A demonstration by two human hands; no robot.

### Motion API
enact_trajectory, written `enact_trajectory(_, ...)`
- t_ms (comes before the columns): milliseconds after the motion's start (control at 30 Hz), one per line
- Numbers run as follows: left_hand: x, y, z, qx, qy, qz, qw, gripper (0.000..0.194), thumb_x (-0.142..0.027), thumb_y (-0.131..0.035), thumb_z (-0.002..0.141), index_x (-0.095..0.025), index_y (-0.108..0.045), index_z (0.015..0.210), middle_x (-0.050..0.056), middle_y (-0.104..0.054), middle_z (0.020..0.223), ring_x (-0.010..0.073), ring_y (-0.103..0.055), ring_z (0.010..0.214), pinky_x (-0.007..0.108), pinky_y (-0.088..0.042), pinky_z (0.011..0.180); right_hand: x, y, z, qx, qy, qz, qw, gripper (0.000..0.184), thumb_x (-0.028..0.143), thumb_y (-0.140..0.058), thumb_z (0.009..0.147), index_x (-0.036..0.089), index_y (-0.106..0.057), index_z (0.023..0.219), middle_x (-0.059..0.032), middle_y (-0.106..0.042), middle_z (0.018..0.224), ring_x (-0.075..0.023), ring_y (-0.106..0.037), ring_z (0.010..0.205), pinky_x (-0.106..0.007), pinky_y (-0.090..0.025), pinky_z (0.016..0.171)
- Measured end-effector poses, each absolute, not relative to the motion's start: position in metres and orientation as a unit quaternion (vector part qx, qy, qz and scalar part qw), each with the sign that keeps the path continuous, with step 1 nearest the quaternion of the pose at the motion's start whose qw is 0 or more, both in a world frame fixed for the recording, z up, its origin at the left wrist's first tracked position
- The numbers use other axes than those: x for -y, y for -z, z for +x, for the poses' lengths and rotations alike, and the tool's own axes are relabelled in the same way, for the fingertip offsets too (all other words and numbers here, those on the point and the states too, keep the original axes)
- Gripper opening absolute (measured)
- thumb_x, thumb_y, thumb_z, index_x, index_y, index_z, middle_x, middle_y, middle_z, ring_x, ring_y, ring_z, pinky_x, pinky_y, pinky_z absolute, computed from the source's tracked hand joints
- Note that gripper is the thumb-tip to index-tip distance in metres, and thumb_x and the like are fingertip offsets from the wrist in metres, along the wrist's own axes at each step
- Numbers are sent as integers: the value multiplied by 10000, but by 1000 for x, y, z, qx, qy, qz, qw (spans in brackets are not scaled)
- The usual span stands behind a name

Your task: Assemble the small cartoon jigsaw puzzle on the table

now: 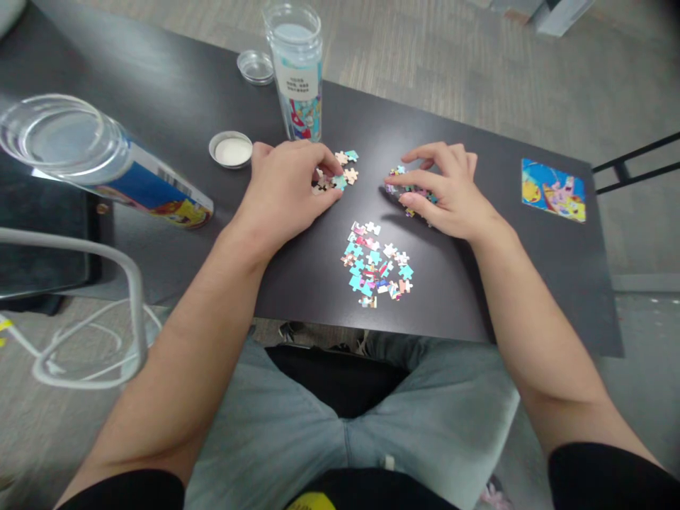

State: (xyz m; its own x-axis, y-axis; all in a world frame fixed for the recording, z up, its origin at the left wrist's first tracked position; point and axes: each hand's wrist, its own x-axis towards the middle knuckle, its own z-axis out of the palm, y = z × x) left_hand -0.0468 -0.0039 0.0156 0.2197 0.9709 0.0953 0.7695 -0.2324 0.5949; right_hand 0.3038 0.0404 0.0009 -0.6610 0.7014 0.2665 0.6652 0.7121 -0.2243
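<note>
My left hand [290, 184] is curled over a small heap of jigsaw puzzle pieces [350, 175], with a teal piece [340, 183] between thumb and index finger. Its other fingers are partly hidden. To the right, my right hand [446, 188] arches over a second heap of pieces [394, 171], its fingers apart and their tips at the heap's left side; the palm covers part of that heap. Between my forearms, a looser spread of teal, pink and white pieces [373, 258] lies nearer the table's front edge.
A clear tube with a printed label [300, 85] stands at the back. Another tube [154, 184] is at left. Two round lids [232, 149] lie between them. A colourful picture card [552, 190] rests at the right end of the dark table [451, 304]. A grey tubular bar [132, 283] crosses lower left.
</note>
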Motion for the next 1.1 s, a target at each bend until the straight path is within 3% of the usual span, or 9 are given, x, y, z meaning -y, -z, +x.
enact_trajectory(133, 8, -19, -43, -535, -235, 776, 235, 202, -494, -894, 1122, -334, -896, 1244, -25, -890, 1318, 296, -738, 1194, 679, -367, 1416, -41, -1, 304, 909, -56, -387, 142, 597, 792, -528, 1320, 488, -944, 1621, -129, -788, 1781, -547, -734, 1501, -898, -508, 1331)
enact_trajectory(300, 9, -18, -39, -531, -250, 777, 227, 131, -416, -863, 1129, -345, -913, 1227, 43, -896, 1332, 364, -823, 1206, 718, -425, 1386, -38, -1, 301, 912, -75, -369, 163, 678, 828, -477, 1328, 441, -952, 1616, -162, -793, 1754, -544, -740, 1484, -888, -497, 1312)
enact_trajectory(433, 12, -16, -32, -555, -246, 773, 184, 152, -400, -823, 1135, -341, -914, 1241, 92, -856, 1408, 461, -793, 1399, 766, -393, 1389, -36, -2, 297, 907, -100, -375, 161, 772, 923, -430, 1293, 449, -949, 1612, -167, -791, 1757, -555, -723, 1497, -899, -469, 1324)
enact_trajectory(533, 15, -16, -27, -554, -245, 776, 172, 234, -495, -888, 1104, -339, -894, 1278, 122, -828, 1498, 524, -726, 1529, 766, -368, 1392, -36, -2, 296, 904, -109, -382, 159, 822, 982, -425, 1262, 452, -948, 1609, -163, -788, 1763, -554, -708, 1504, -896, -451, 1338)
enact_trajectory(633, 17, -14, -28, -538, -246, 784, 189, 387, -621, -975, 1054, -342, -880, 1305, 125, -818, 1552, 535, -702, 1555, 743, -373, 1386, -36, -1, 295, 901, -116, -385, 162, 859, 1015, -414, 1247, 443, -953, 1594, -163, -791, 1752, -546, -703, 1501, -884, -441, 1350)
enact_trajectory(733, 16, -11, -34, -527, -250, 786, 207, 453, -674, -1016, 1018, -350, -883, 1305, 111, -819, 1518, 520, -701, 1532, 735, -388, 1376, -36, 0, 294, 900, -122, -387, 161, 885, 1035, -404, 1239, 436, -954, 1589, -162, -791, 1745, -538, -700, 1494, -872, -438, 1355)
enact_trajectory(933, 25, -46, -35, -453, -227, 821, 264, 271, -558, -909, 1093, -291, -873, 1063, 79, -844, 1268, 423, -751, 1388, 675, -411, 1383, -38, 2, 295, 899, -138, -381, 168, 862, 1021, -441, 1247, 408, -942, 1588, -175, -784, 1741, -524, -678, 1497, -878, -422, 1369)
enact_trajectory(1033, 57, -83, -35, -327, -152, 862, 355, 205, -466, -850, 1155, -309, -845, 1024, 24, -881, 1172, 339, -815, 1241, 562, -487, 1331, -43, 7, 297, 896, -142, -382, 177, 904, 1044, -429, 1230, 386, -942, 1579, -197, -767, 1730, -540, -662, 1514, -922, -403, 1379)
enact_trajectory(1100, 93, -102, -44, -258, -85, 878, 394, 136, -437, -842, 1200, -353, -862, 1095, -19, -910, 1175, 275, -836, 1159, 439, -602, 1156, -47, 10, 299, 896, -144, -380, 176, 911, 1051, -421, 1229, 395, -937, 1594, -193, -748, 1730, -540, -657, 1525, -928, -393, 1385)
